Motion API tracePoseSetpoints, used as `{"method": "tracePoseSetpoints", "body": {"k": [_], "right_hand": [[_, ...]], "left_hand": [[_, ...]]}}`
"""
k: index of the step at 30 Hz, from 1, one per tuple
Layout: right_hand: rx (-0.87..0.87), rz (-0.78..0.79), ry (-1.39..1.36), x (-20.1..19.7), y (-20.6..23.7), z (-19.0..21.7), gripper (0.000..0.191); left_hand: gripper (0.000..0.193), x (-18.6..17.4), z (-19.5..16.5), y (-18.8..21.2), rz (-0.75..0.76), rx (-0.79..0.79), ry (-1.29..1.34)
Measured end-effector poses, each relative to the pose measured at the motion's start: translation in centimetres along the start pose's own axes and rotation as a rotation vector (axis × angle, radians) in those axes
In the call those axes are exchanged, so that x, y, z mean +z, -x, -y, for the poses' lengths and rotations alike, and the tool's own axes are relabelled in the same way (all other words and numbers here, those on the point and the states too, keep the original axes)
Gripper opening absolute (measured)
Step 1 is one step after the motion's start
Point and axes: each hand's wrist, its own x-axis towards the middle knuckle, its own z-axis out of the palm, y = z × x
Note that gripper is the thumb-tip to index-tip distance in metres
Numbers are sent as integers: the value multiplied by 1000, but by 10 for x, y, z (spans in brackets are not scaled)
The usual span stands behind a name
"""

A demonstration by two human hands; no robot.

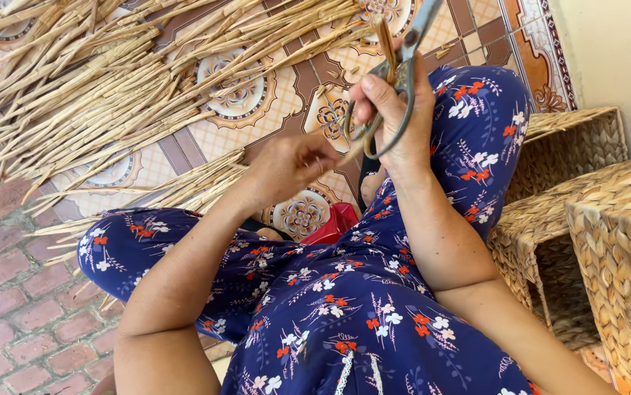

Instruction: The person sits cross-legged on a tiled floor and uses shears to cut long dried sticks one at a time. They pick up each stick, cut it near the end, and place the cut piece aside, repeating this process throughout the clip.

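Right hand (396, 121): raised above the right knee, fingers threaded through the loops of a pair of metal scissors (403, 66). The grip is pressed around the handles; the blades point up and away, toward the upper edge of the view. A dried straw strand (385, 40) stands upright just beside the blades, its lower end at the right hand.

Left hand (290, 164): positioned just left of the right hand, at a lower level. The fingertips are pinched together on a thin strand end; what exactly lies between them is too small to tell.

Surroundings: a loose heap of dried straw stalks (111, 80) lies spread over the patterned tile floor (242, 95), well apart from both hands. Woven baskets (593, 219) stand beside the right leg. A red object (334, 223) lies between the knees, partly hidden
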Motion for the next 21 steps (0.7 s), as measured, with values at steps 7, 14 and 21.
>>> {"method": "tracePoseSetpoints", "body": {"k": [7, 14, 21], "right_hand": [[85, 78, 108, 28, 21, -6, 36], [60, 145, 237, 42, 29, -18, 38], [-8, 225, 292, 39, 35, -23, 48]], "left_hand": [[37, -16, -20, 14, -349, 153, 447], [23, -8, -24, 11, -426, 305, 497], [16, -12, -14, 4, -472, 348, 768]]}}
